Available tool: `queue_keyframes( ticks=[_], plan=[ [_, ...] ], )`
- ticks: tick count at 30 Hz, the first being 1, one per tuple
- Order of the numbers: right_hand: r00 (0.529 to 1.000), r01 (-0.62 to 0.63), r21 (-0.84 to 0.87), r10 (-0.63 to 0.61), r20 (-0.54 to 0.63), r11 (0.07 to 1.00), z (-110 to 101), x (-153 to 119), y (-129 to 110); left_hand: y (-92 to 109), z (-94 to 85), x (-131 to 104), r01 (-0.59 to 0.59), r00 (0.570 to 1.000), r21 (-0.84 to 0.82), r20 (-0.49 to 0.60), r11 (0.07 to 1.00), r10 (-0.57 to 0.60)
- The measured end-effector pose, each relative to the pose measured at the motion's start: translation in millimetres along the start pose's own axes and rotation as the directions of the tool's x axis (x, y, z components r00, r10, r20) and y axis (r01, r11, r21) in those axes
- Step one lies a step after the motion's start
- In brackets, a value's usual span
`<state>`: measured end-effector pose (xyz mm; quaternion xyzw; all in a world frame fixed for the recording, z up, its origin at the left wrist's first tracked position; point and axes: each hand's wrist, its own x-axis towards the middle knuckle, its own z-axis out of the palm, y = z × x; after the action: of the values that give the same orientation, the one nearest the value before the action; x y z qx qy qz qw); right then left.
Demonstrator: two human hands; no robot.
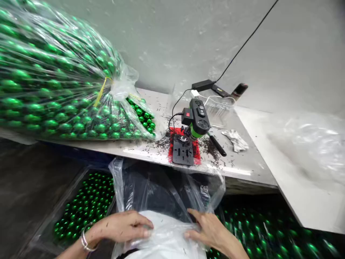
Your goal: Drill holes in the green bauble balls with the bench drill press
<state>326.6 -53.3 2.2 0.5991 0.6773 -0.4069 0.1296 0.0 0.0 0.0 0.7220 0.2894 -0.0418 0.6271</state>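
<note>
At the bottom centre, my left hand (125, 226) lies on a clear plastic sheet (167, 230) over white cloth, its fingers pointing right. My right hand (206, 228) touches the sheet's other side, thumb and fingers apart. A gap separates the two hands, and neither is closed round anything. The sheet runs up to the front edge of the table (129, 147). Beyond it, a small black and green drill press (199, 118) stands on a red mat (171, 154) with dark shavings around.
A large tied bag of green balls (54, 86) covers the table's left. More green balls fill a container (86, 205) at lower left and lie at lower right (269, 230). White gloves (235, 140), a clear box (219, 111) and cables surround the drill.
</note>
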Motion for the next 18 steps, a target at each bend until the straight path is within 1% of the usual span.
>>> queue_keyframes(
  ticks=[3,5,7,9,11,13,15,16,18],
  plan=[
    [0.997,0.002,0.069,-0.007,0.073,0.998,2.6,12.3,13.7,-16.1,4.0,5.8,0.027,0.996,-0.063,-0.088,0.998,-0.033],
    [0.997,0.021,0.108,-0.028,0.067,0.994,-0.6,20.9,15.8,-19.7,2.9,8.4,0.056,0.993,-0.074,-0.1,0.996,-0.063],
    [0.997,0.072,0.142,-0.076,0.022,0.987,-7.9,30.1,11.1,-16.4,-1.7,11.2,0.1,0.99,-0.05,-0.096,0.994,-0.104],
    [0.99,0.142,0.173,-0.137,-0.043,0.975,-16.8,41.9,2.1,-9.2,-8.2,17.3,0.132,0.982,-0.009,-0.132,0.991,-0.132],
    [0.98,0.184,0.17,-0.167,-0.112,0.968,-24.7,58.8,-6.8,-4.4,-14.9,28.9,0.131,0.968,0.041,-0.223,0.991,-0.118],
    [0.97,0.181,0.108,-0.159,-0.185,0.977,-30.3,81.9,-11.6,-7.5,-19.6,45.5,0.11,0.946,0.112,-0.317,0.988,-0.069],
    [0.96,0.167,0.045,-0.152,-0.234,0.985,-34.8,109.3,-9.8,-20.3,-20.9,63.0,0.115,0.929,0.214,-0.368,0.97,-0.029],
    [0.959,0.158,0.037,-0.144,-0.245,0.987,-37.1,123.1,-6.2,-29.5,-19.8,70.3,0.139,0.929,0.267,-0.368,0.954,-0.033],
    [0.956,0.129,0.039,-0.114,-0.269,0.991,-42.6,147.4,4.9,-50.3,-14.2,79.6,0.225,0.939,0.36,-0.329,0.905,-0.103]
  ],
)
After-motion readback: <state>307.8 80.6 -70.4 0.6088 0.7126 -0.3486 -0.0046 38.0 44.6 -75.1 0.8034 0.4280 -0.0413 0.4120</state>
